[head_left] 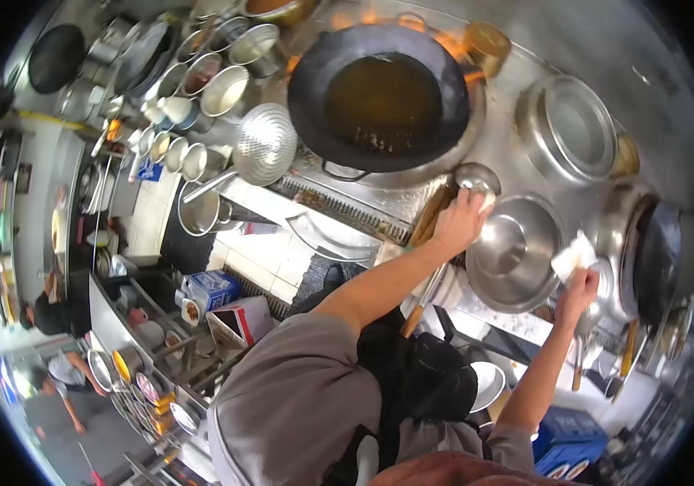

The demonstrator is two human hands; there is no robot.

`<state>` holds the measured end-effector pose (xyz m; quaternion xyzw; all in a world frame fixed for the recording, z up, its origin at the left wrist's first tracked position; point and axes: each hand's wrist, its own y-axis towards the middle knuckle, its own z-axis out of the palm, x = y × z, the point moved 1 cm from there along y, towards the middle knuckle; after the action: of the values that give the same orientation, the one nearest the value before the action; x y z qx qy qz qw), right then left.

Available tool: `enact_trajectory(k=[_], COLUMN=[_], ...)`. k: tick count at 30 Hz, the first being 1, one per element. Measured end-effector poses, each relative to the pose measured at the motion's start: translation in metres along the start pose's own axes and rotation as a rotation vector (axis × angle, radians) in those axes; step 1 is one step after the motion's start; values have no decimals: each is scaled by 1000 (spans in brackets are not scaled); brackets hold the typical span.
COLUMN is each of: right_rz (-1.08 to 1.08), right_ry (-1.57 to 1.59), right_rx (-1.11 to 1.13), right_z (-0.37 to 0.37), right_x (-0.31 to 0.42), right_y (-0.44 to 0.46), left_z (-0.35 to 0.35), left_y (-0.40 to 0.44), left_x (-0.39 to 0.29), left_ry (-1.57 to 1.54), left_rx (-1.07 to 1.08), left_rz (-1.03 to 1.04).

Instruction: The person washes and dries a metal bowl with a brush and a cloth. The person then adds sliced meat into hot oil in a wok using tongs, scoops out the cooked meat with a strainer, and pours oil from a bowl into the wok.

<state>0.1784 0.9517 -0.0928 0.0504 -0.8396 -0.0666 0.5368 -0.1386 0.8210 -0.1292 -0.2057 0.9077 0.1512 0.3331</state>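
Observation:
My left hand [460, 222] is at the near side of the stove, its fingers curled by a metal ladle bowl [476, 176]. Something small and whitish shows at those fingertips, too indistinct to name. A folded white cloth [574, 257], possibly paper, is pinched in my right hand [580, 290]. Between both hands sits a wide steel bowl [514, 251], with only a reflection showing inside. Beyond my left hand, a large black wok [312, 93] holds a layer of dark yellowish oil [383, 101], and flames show around its far rim.
A perforated skimmer [266, 144] lies left of the wok, beside several metal seasoning pots [225, 91]. Stacked steel pans [580, 130] stand at the upper right, near another dark wok [656, 263]. Boxes [240, 322] are at the lower left. Other people [63, 377] are at far left.

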Motion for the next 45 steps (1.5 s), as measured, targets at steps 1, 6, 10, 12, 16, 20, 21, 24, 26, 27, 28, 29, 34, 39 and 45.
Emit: enact_trajectory(k=[1,6,10,12,16,20,21,24,26,27,28,29,34,39,45], right_rz=[37,214,-2,47,-236,-339,-357,-314,-316,-306,-308,-343,-469,-367,-578], right_ry=[91,465,192,302,580,631,643,739,756,759,687,717,798,1306,1166], right_rx=[4,-44,-80,-40,198,361,405,404,512,587,443,467,703,1218,1204], right_z=[-2,-2,3,18,75,155,176,241,282,298,315,337,461,635,695], right_x=[-7,60,116,157,215,315,330,419,456,471,509,524,614,668,764], right_y=[-3,-10,8,10,5,-54,-62,-157,-195,-216,-275,-299,-396,-449,-688], left_z=[-7,-80,-156,-190,-249,-299,-312,-353,-383,-394,-404,-414,-466,-496,-489], left_y=[-1,-17,-59,-89,-164,-271,-301,-402,-469,-502,-534,-563,-677,-741,-783], left_x=[-2,-3,14,36,93,174,192,236,266,281,292,297,337,362,383], left_ry=[-21,-137,-144,-149,-156,-143,-132,-131,-130,-119,-116,-131,-108,-56,-111], left_rx=[-47,-145,-249,-187,-226,-278,-312,-464,-557,-564,-564,-579,-811,-970,-1213], left_rz=[35,133,177,98,-89,-328,-430,-609,-660,-740,-823,-832,-980,-1106,-1288])
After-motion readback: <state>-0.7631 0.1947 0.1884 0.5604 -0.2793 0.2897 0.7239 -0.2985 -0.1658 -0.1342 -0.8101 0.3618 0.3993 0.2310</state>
